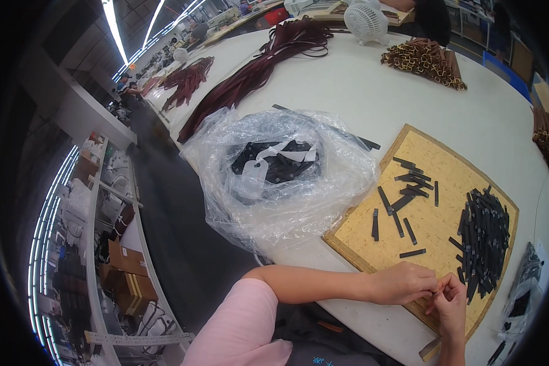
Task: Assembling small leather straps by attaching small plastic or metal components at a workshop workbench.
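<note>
left hand (pixel 402 283) and right hand (pixel 450 303) meet at the near edge of the cork board (pixel 430 158), fingers pinched together on what seems a small dark strip, mostly hidden between them; exactly what is grasped cannot be told; heap of dark strips (pixel 485 241) lies just beside the right hand, loose strips (pixel 409 189) scattered farther up the board; likely risks: a wrist brushing the heap off the board's edge, the tiny piece slipping to the floor, or the clear plastic bag (pixel 274 177) spilling across the white counter (pixel 360 91).
</note>
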### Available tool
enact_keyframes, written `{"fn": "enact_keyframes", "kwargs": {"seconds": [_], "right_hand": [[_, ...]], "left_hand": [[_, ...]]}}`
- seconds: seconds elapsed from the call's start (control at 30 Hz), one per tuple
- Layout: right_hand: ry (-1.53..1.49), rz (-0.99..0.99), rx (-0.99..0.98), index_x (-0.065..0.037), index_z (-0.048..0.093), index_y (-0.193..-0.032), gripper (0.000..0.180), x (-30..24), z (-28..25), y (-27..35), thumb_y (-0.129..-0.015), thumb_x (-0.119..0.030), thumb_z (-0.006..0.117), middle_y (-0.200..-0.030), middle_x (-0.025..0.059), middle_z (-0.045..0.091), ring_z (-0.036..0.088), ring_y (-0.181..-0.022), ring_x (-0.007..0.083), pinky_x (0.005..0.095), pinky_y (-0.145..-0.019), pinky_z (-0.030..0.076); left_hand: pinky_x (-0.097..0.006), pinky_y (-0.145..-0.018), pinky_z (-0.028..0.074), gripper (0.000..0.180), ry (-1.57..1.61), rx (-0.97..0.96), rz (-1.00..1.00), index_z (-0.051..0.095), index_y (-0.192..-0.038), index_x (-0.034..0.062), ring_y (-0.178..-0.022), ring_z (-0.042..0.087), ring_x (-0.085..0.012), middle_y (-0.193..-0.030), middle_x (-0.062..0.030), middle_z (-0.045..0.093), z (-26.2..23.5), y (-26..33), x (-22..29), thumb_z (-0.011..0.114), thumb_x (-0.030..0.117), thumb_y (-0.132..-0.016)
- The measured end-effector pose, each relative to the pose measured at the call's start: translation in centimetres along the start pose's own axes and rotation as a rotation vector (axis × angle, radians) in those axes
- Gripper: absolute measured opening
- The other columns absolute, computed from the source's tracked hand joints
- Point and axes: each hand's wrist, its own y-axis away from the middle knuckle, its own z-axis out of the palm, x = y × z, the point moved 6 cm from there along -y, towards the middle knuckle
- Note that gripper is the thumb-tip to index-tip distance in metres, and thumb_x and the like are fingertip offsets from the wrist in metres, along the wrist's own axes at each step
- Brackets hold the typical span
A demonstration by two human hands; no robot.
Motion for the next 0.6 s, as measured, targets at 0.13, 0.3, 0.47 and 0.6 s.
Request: {"fn": "enact_keyframes", "kwargs": {"seconds": [0.13,0.3,0.47,0.6], "right_hand": [[0.046,0.014,0.094,-0.005,0.054,-0.086,0.007,-0.2,-0.9,0.7,-0.085,0.0,0.058,-0.073,-0.0008,0.056,0.054,-0.058,0.0056,0.0192,-0.048,0.048],[0.028,0.063,0.025,-0.007,0.055,-0.085,0.008,-0.9,0.8,-0.6,-0.085,-0.003,0.062,-0.073,-0.0034,0.055,0.05,-0.059,0.0024,0.019,-0.05,0.042],[-0.067,0.15,-0.082,-0.003,0.06,-0.098,0.01,-0.9,-0.4,-0.6,-0.1,-0.013,0.058,-0.085,0.0012,0.063,0.063,-0.075,0.0083,0.023,-0.066,0.054],[-0.114,0.062,-0.001,-0.001,0.06,-0.105,0.013,-0.7,-1.2,0.0,-0.1,-0.013,0.06,-0.093,0.0032,0.065,0.065,-0.084,0.0091,0.0238,-0.074,0.055]], "left_hand": [[-0.039,-0.064,0.05,0.014,0.031,-0.013,0.019,0.062,-0.097,0.0046,-0.075,0.063,-0.0298,-0.083,-0.0087,0.057,0.9,-1.0,-0.1,0.071,0.007,-0.086],[-0.038,-0.069,0.052,0.018,0.028,-0.028,-0.123,0.064,-0.102,0.0035,-0.08,0.065,-0.0316,-0.089,-0.0114,0.062,-0.5,-0.2,-0.7,0.071,0.006,-0.086],[-0.035,-0.067,0.055,0.019,0.06,-0.034,-0.196,0.067,-0.105,0.0029,-0.08,0.068,-0.0272,-0.09,-0.0112,0.065,-0.5,-1.2,-1.8,0.072,0.003,-0.087],[-0.031,-0.071,0.054,0.022,0.054,-0.048,-0.287,0.069,-0.105,0.0015,-0.082,0.07,-0.0241,-0.093,-0.0116,0.07,-0.7,-1.3,-2.0,0.073,-0.004,-0.084]]}}
